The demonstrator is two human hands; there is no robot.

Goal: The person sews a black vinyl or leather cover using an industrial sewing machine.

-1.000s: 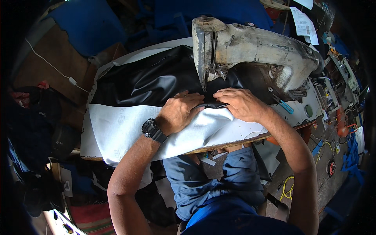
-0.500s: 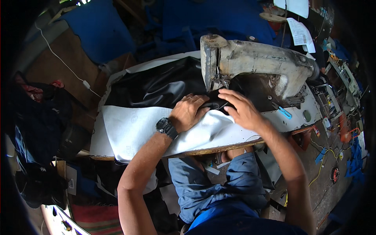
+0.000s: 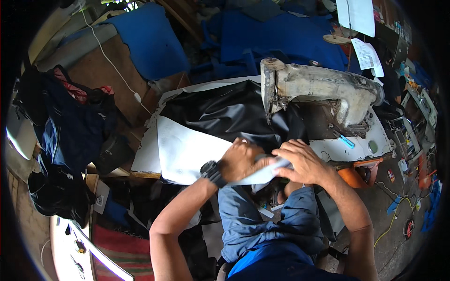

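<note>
A large piece of glossy black vinyl fabric with a white backing lies across the table under an old, worn sewing machine. My left hand, below a black wristwatch, grips the near edge of the fabric, its fingers curled over it. Right beside it, my right hand pinches the same edge between thumb and fingers. Between the two hands the edge is lifted and folded, near the front of the table and above my lap. Part of the fold is hidden behind my fingers.
Light blue thread snips and a small round disc lie right of the machine on the white tabletop. An orange bin sits under the table's right edge. Dark clothing and bags pile up at the left. Blue sheets lie behind.
Both hands have drawn back from beside the machine's needle area toward my body, pulling the fabric's near edge up and folding it. More black fabric shows between them and the machine.
</note>
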